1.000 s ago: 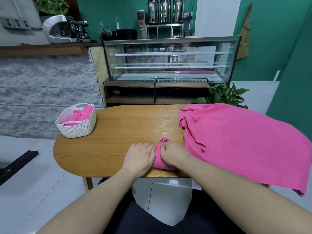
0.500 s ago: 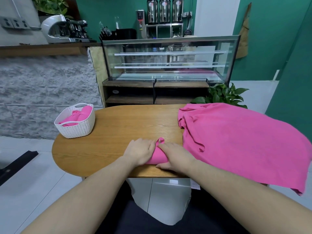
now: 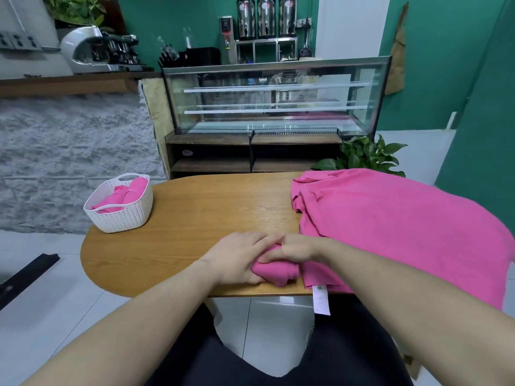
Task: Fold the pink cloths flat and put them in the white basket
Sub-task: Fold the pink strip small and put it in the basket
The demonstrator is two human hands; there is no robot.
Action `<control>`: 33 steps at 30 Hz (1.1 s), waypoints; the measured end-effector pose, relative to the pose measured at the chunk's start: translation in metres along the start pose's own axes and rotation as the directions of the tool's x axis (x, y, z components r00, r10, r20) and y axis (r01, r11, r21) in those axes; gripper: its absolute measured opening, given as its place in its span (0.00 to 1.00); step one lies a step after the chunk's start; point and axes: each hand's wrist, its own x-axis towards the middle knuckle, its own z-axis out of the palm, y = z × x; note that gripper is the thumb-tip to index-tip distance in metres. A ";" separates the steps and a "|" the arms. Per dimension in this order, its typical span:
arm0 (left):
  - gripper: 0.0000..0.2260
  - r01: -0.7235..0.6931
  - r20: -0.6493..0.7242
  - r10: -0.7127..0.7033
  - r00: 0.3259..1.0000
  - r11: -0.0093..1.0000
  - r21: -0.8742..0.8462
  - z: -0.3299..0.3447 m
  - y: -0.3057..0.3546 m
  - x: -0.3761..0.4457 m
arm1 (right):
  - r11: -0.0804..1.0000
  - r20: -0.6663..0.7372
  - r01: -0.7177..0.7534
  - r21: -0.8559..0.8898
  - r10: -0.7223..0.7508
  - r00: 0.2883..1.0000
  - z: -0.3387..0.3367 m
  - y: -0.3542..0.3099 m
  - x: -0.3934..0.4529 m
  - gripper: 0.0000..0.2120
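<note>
A small bunched pink cloth [image 3: 274, 270] lies at the near edge of the wooden table [image 3: 195, 218]. My left hand [image 3: 239, 254] grips its left side, fingers over the top and thumb underneath. My right hand [image 3: 296, 249] holds its upper right part, fingers curled onto it. A heap of larger pink cloths [image 3: 390, 227] covers the table's right end and hangs over the edge. The white basket [image 3: 122, 215] stands at the far left of the table with rolled pink cloths [image 3: 125, 193] inside.
A white label [image 3: 321, 299] hangs from the pink heap below the table edge. Behind the table stand a glass display case [image 3: 273, 98] and a potted plant [image 3: 365, 154]. Tiled floor lies to the left.
Both hands have closed in around the small cloth and bunched it tighter; its upstanding loop is gone. My left hand now wraps it from the left and my right thumb lies across it.
</note>
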 end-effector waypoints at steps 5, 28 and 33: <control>0.47 0.004 0.013 -0.004 1.000 0.999 -0.040 -0.006 0.012 0.005 | 0.967 0.139 0.020 0.255 -0.057 0.989 -0.009 -0.011 -0.021 0.20; 0.37 0.261 0.116 -0.791 0.601 0.057 -0.964 -0.015 0.005 0.006 | 0.936 -0.523 0.243 0.254 -0.079 0.849 0.019 -0.019 -0.020 0.05; 0.36 0.248 0.150 -0.744 0.651 0.022 -0.968 -0.017 0.015 0.008 | 0.948 -0.552 0.230 0.219 -0.074 0.831 0.023 -0.018 -0.022 0.10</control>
